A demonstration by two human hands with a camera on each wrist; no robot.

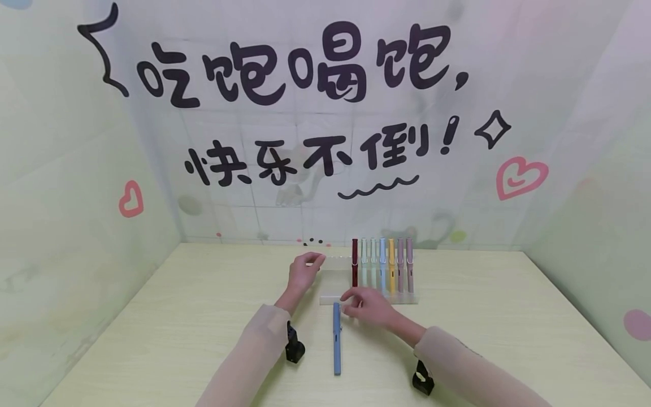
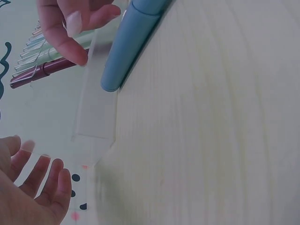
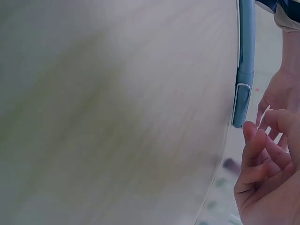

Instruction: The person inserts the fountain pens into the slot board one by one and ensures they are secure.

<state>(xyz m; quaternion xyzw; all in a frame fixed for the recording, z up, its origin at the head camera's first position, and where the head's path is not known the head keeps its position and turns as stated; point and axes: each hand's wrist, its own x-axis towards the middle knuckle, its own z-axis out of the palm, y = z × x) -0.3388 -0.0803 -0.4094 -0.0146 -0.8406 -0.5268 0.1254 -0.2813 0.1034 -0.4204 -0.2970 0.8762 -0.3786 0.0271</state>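
Note:
A blue capped pen (image 1: 337, 342) lies on the table, its cap end by the front edge of a clear pen rack (image 1: 330, 300). My left hand (image 1: 303, 272) grips the rack's far left corner with thumb and fingertips; in the left wrist view that hand (image 2: 35, 192) is partly seen through clear plastic. Just right of the pen's cap, my right hand (image 1: 371, 308) hovers with loosely bent fingers and holds nothing. The right wrist view has its fingertips near the end of the blue pen (image 3: 244, 70).
Several pens stand in the rack's right part: a dark red pen (image 1: 355, 263) leftmost, then pale green, light blue, a yellow pen (image 1: 391, 265) and purple ones. The light wooden table (image 1: 178, 339) meets a printed backdrop (image 1: 285, 223) behind.

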